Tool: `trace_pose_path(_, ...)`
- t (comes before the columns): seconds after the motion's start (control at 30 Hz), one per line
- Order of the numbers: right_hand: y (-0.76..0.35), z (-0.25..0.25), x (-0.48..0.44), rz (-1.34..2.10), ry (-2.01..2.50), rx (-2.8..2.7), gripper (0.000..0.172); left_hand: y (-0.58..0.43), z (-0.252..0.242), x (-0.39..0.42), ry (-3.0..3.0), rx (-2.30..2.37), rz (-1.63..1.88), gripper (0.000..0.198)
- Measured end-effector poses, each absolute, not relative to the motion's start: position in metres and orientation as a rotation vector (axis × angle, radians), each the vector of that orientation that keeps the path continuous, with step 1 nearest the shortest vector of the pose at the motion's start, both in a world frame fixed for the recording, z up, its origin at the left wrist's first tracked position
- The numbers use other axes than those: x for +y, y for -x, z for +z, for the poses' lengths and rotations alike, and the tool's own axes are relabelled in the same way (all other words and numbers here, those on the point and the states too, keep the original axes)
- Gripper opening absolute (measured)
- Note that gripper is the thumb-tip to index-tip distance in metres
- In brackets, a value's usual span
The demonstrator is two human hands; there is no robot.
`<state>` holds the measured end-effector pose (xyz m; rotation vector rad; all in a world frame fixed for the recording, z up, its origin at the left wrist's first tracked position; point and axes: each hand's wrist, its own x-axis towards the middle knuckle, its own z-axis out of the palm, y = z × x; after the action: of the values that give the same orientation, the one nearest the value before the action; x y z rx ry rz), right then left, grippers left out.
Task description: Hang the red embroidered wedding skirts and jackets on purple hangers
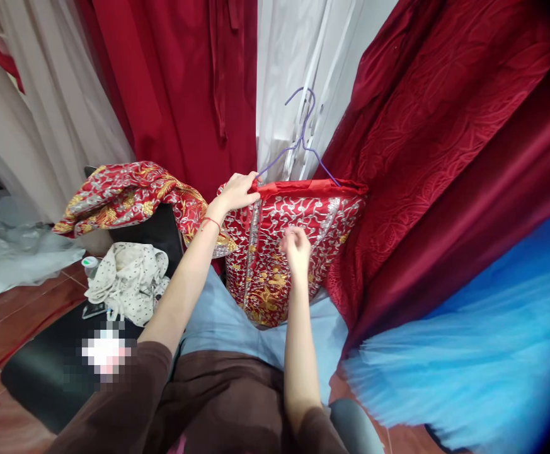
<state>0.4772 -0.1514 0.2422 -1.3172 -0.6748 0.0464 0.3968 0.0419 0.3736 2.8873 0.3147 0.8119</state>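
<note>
A red garment [279,277] with silver and gold embroidery hangs in front of my lap from a purple wire hanger [302,137]. Its plain red top band [303,187] runs along the hanger's lower ends. My left hand [239,191] grips the garment's upper left corner, beside the hanger's left end. In front of the embroidered panel is my right hand [297,246], its fingers curled into a pinch. They are slightly blurred, and whatever may be between them is too small to make out. To the left, a matching embroidered cloth [114,198] drapes over a black chair back [154,230].
On the black seat [43,372] at left lie a white dotted cloth [128,277], a phone [94,309] and a small lidded jar [89,265]. Long dark red gowns [426,145] hang close on the right, above blue tulle [482,340]. Red dresses [175,82] hang behind.
</note>
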Motion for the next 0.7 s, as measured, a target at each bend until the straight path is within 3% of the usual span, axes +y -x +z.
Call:
trace_pose_path(0.13, -0.456, 0.292, -0.073, 0.272, 1.064, -0.667, 0.034, -0.396, 0.375, 0.038, -2.839, 0.293, 0.835, 0.038)
trace_pose_path(0.27, -0.454, 0.309, -0.038, 0.225, 0.995, -0.491, 0.032, -0.397, 0.373, 0.039, -2.864, 0.299, 0.885, 0.038)
trace_pose_path(0.7, -0.459, 0.304, -0.063, -0.175, 1.550, -0.560, 0.027, -0.398, 0.368, 0.035, -2.851, 0.284, 0.865, 0.041)
